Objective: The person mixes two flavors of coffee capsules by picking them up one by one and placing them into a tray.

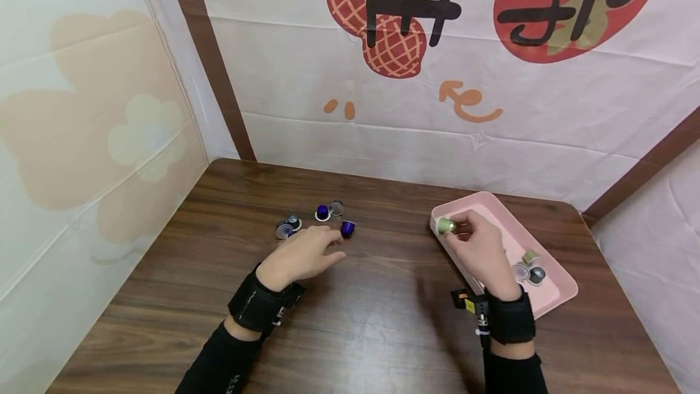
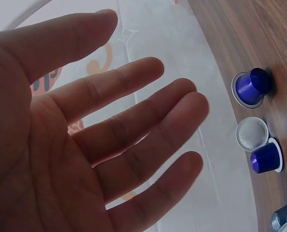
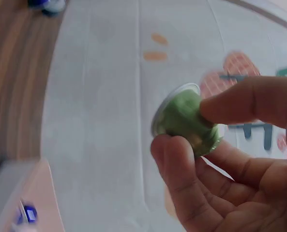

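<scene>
While right hand (image 1: 482,249) pinches green capsule (image 3: 184,115), left hand (image 1: 302,254) hovers near blue capsule (image 1: 347,228)

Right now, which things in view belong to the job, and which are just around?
Likely in the job:
green capsule, pinched in the right hand
pink tray
capsules in the tray
loose capsules near the left hand

Likely just around:
table
printed cloth
black wrist straps
</scene>
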Action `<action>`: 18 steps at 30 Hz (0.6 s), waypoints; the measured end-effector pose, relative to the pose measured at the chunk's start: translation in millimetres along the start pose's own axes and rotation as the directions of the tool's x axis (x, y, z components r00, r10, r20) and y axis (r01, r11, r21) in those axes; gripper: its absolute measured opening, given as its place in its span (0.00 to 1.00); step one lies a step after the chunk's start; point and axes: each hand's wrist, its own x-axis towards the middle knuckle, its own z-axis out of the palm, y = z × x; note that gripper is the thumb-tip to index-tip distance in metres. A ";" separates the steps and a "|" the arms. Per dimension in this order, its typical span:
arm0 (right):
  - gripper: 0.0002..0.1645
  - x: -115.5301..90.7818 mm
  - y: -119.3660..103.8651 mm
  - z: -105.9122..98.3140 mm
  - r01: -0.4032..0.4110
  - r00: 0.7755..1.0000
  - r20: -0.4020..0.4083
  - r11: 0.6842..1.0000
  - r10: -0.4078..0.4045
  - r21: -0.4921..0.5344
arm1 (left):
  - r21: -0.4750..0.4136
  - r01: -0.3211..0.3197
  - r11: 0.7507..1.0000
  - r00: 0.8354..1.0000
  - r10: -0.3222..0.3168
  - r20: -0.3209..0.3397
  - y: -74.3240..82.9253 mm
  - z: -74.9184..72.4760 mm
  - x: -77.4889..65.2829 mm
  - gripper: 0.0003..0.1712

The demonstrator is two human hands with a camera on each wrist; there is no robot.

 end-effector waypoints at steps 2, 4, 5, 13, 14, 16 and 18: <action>0.11 -1.7 6.7 -9.7 -0.011 1.000 -0.010 1.000 0.010 -0.022 | -0.003 0.004 1.000 1.000 -0.004 0.008 -0.6 -0.8 -0.8 0.14; 0.11 -3.5 14.8 -20.2 -0.020 1.000 -0.013 0.998 0.020 -0.053 | -0.009 0.007 1.000 1.000 -0.007 0.015 -1.4 -1.5 -1.6 0.14; 0.12 -4.8 19.3 -25.1 -0.031 0.999 -0.014 0.998 0.030 -0.056 | -0.011 0.007 1.000 1.000 -0.007 0.020 -1.8 -1.6 -2.0 0.14; 0.14 -10.4 49.4 -67.2 -0.073 0.990 0.099 0.959 0.104 -0.273 | -0.008 0.037 0.999 0.997 -0.036 0.070 -5.6 -1.5 -1.7 0.11; 0.15 -8.2 52.4 -71.0 -0.073 0.984 0.134 0.953 0.117 -0.294 | -0.005 0.040 0.999 0.997 -0.040 0.071 -5.9 -1.9 -1.4 0.11; 0.15 -2.9 58.1 -77.6 -0.064 0.970 0.203 0.943 0.136 -0.326 | -0.007 0.044 0.999 0.996 -0.044 0.073 -6.3 -2.8 -0.8 0.12; 0.15 3.4 65.5 -81.4 -0.051 0.956 0.255 0.935 0.148 -0.351 | -0.008 0.049 0.999 0.996 -0.048 0.073 -7.1 -4.3 -1.0 0.12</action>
